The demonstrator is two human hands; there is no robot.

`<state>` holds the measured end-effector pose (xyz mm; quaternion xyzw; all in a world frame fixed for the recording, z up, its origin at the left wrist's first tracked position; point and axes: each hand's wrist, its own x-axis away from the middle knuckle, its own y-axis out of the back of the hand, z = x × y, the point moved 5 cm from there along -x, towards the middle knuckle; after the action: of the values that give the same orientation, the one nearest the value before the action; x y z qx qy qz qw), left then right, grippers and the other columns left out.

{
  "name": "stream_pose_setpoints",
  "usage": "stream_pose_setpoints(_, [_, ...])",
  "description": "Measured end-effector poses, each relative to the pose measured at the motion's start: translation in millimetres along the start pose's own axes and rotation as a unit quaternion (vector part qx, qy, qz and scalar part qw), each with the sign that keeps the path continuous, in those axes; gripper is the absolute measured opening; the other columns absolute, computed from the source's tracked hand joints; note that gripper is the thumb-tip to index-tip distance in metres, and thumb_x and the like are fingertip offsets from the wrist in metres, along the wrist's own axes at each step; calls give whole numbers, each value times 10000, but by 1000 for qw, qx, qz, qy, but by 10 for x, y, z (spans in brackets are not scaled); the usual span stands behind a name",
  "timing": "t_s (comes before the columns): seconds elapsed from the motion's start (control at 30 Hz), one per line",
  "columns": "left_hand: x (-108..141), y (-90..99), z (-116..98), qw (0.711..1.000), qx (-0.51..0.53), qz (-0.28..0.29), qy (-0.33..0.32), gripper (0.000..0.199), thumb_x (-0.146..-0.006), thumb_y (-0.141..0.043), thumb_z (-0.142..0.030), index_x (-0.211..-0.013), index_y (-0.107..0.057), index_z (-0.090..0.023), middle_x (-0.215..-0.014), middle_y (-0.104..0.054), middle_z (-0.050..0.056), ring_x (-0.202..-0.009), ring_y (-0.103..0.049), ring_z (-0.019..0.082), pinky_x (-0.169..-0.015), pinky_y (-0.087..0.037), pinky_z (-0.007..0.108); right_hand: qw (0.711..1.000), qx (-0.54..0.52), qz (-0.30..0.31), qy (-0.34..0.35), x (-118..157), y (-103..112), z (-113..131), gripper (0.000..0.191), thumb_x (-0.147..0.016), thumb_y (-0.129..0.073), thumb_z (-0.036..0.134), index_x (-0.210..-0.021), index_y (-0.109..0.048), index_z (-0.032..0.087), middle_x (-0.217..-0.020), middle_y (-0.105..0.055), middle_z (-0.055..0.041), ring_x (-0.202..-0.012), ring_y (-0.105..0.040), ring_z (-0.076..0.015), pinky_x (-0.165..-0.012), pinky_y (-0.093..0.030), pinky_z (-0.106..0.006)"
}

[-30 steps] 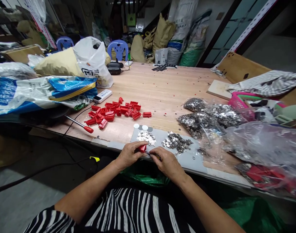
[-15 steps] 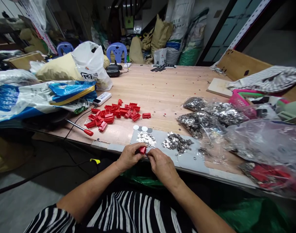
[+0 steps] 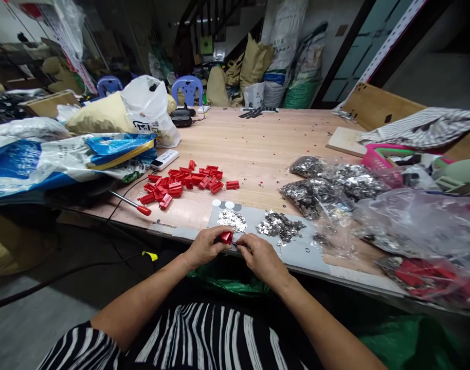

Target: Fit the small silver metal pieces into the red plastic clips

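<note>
Left hand (image 3: 204, 248) holding red part (image 3: 227, 237), right hand (image 3: 261, 258) — thin tool (image 3: 234, 243)

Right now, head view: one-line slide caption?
Left hand grips a red part, right hand holds a thin dark item close to it; beyond, metal pieces lie on a gray sheet.

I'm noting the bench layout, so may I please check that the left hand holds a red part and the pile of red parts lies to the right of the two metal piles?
Not quite: the head view shows the pile of red parts lying to the left of the two metal piles. The left hand does hold a red part.
</note>
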<state>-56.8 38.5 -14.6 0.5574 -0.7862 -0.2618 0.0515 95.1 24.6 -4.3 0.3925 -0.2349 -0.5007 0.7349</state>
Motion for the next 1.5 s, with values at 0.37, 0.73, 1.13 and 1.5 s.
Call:
stream_pose_setpoints(0.37, [-10,23,-37,999,-5,36,-18,322,-764,-623,-124,-1078,-614,-193,-1014,-678,46,-934,-618,172,-861,-466,294,999,-33,8,21,25,65,15,144,-870,-514,200,-900,-653,225,-877,-656,-23,-808,-601,-159,-718,-435,-262])
stream_pose_setpoints(0.73, [-11,4,3,999,14,36,-9,291,-775,-622,-162,-1064,-628,-201,-996,-679,48,-923,-619,185,-853,-463,305,998,48,41,26,-48,11,97,176,-875,-504,172,-958,-649,230,-948,-675,-31,-866,-623,-169,-745,-428,-258])
stream_pose_setpoints(1.13, [-11,26,-20,998,47,12,28,285,-708,-708,-172,-987,-651,-199,-939,-692,31,-896,-623,186,-851,-459,298,998,57,9,13,79,-26,154,205,-909,-437,188,-1049,-581,229,-982,-626,-46,-842,-610,-175,-699,-441,-268])
stream_pose_setpoints(1.5, [189,17,-157,850,484,-114,170,206,-762,-710,-277,-840,-554,-167,-873,-684,26,-902,-657,172,-896,-462,321,988,-153,15,-17,223,231,85,238,-965,-321,295,-1162,-443,236,-823,-644,-10,-713,-594,-164,-719,-445,-306])
